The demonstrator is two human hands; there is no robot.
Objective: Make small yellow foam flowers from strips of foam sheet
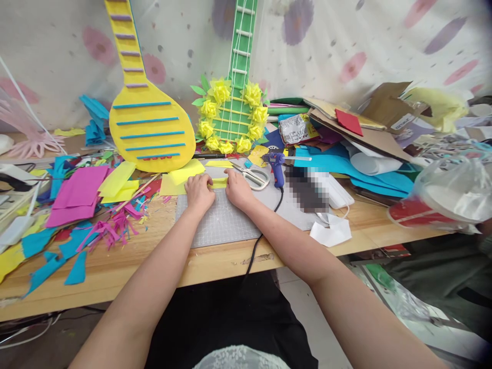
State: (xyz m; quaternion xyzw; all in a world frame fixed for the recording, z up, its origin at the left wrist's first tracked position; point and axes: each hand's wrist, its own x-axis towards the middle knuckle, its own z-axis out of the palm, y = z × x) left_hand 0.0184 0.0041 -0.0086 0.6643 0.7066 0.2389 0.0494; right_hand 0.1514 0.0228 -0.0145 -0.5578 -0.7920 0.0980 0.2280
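My left hand (199, 193) and my right hand (238, 188) rest side by side on a grey cutting mat (225, 223). Between their fingertips lies a small strip of yellow paper (218, 182), pinched at each end by one hand. More yellow sheets (180, 177) lie just behind my left hand. Scissors (253, 176) lie right beside my right hand, and a blue glue gun (277, 166) stands a little further right, its black cord running off the table's front edge.
A yellow foam guitar shape (148, 123) and a green one ringed with yellow paper flowers (232, 115) lean on the back wall. Pink, blue and yellow scraps (84, 215) cover the left. Cardboard, blue sheets (369, 171) and a plastic bag (449, 197) crowd the right.
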